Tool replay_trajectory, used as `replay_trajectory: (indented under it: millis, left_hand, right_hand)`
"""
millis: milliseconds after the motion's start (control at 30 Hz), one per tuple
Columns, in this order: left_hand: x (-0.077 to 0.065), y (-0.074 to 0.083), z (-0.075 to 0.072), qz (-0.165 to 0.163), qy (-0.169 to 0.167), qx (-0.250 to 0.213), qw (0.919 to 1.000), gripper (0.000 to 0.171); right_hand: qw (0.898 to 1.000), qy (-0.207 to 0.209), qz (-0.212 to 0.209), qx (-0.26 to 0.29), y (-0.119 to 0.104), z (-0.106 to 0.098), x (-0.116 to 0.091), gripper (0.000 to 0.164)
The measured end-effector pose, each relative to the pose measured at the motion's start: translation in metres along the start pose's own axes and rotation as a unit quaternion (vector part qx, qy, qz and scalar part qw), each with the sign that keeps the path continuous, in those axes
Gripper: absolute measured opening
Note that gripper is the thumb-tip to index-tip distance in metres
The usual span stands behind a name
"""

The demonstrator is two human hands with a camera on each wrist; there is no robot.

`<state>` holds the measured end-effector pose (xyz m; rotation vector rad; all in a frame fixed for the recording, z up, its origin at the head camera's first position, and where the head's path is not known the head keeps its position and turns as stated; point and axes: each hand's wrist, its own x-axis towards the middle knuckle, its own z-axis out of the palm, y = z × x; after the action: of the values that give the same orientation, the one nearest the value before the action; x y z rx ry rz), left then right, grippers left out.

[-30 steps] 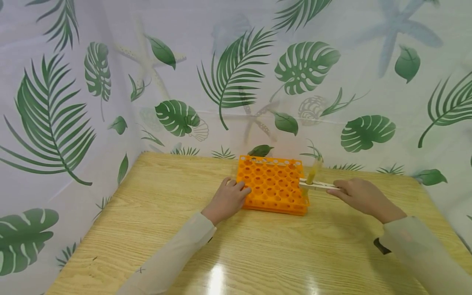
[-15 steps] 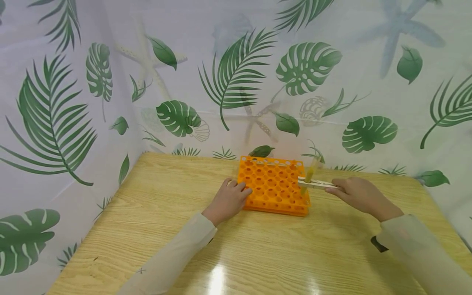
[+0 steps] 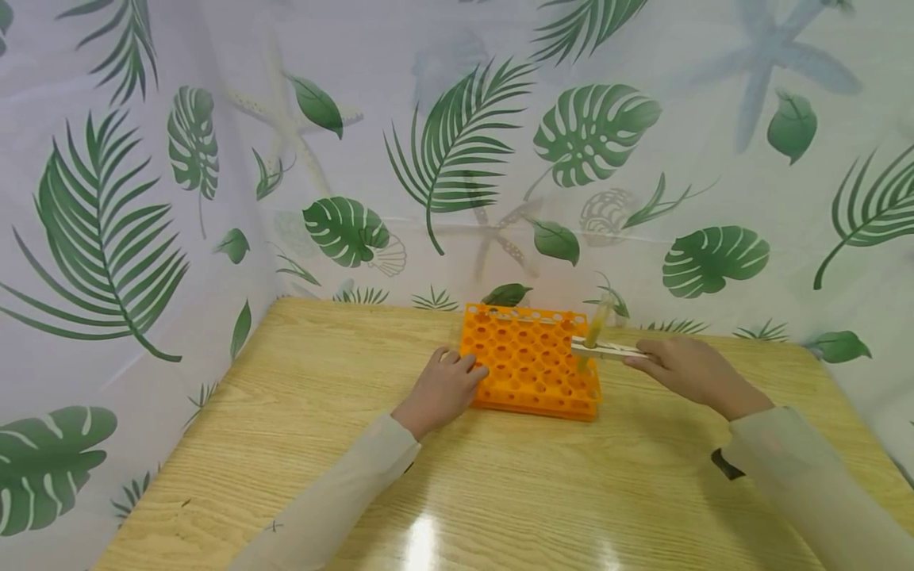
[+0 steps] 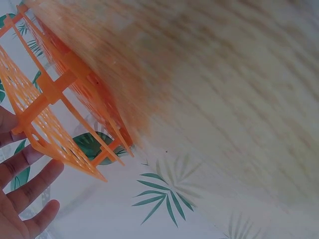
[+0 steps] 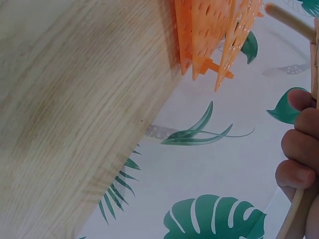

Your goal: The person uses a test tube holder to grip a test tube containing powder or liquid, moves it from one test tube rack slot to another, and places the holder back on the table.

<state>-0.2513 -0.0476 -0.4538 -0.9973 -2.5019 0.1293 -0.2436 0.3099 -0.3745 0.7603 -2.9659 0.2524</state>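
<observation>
An orange test tube rack full of round holes stands on the table. My left hand touches its left edge; in the left wrist view the fingers are spread and fairly straight against the rack's side. With curled fingers my right hand grips a wooden test tube clamp. The clamp's far end holds a slightly tilted test tube with yellow contents, at the rack's right side. The tube's rounded lower end shows in the right wrist view; whether it touches the rack I cannot tell.
The wood-grain table runs back to a white cloth printed with green leaves, which also rises on the left. The rack stands close to this back cloth. A pale strip shows along the rack's rear row.
The right hand has moved a little to the left, carrying the clamp and test tube closer over the rack's right edge. The left hand and the rack have stayed put.
</observation>
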Motion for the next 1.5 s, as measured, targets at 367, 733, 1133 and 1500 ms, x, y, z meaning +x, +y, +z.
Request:
replay_trajectory:
  millis: [367,733,1133,1500]
  left_hand:
    - [-0.001,0.0,0.0,-0.002,-0.004,-0.01,0.9999,0.009]
    - [0.0,0.0,-0.001,-0.003,0.005,-0.008,0.9999,0.008]
    - [-0.001,-0.001,0.0,-0.001,0.014,-0.009,0.9999,0.006]
    - [-0.001,-0.001,0.0,-0.002,0.007,-0.013,0.9999,0.007]
  right_hand:
    - [1.0,-0.017,0.006,0.0,-0.003,-0.008,0.009,0.03]
    - [1.0,-0.019,-0.002,0.009,-0.003,-0.01,0.019,0.033]
    - [1.0,-0.011,-0.014,0.003,-0.004,-0.009,0.033,0.034]
    - [1.0,-0.017,-0.011,0.008,-0.008,-0.006,0.048,0.03]
